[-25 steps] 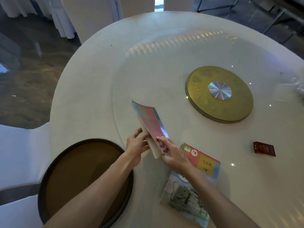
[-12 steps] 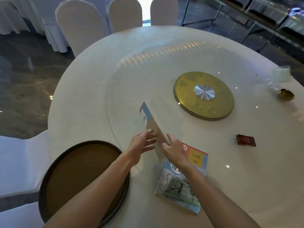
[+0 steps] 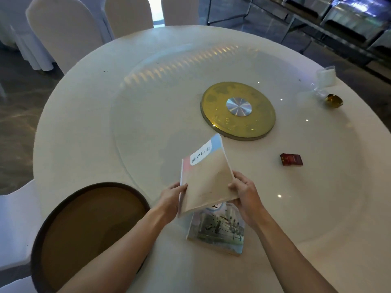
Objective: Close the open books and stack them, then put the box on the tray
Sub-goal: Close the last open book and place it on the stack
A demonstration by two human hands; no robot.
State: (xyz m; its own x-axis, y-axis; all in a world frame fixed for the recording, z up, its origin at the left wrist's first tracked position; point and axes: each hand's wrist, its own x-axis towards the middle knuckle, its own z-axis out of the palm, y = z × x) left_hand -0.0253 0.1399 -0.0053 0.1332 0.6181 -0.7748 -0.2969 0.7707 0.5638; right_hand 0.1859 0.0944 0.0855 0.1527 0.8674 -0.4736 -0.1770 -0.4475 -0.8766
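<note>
Holding the closed beige book (image 3: 206, 178) in both hands (image 3: 172, 198) (image 3: 246, 196) mid-frame, next I'd drop it squarely onto the lower book (image 3: 218, 231).

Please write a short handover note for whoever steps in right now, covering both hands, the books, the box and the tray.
Left hand: grips the left edge of the closed beige book.
Right hand: grips the same book's right edge; the book is held tilted in the air, above the top of the second book.
Second book: closed, flat on the white table.
Red box: on the table, to the right, untouched.
Round tray: at the near left table edge, nothing in it.
Done: both books closed.
Left: lay the held book on the other, then move the box to the tray.
</note>
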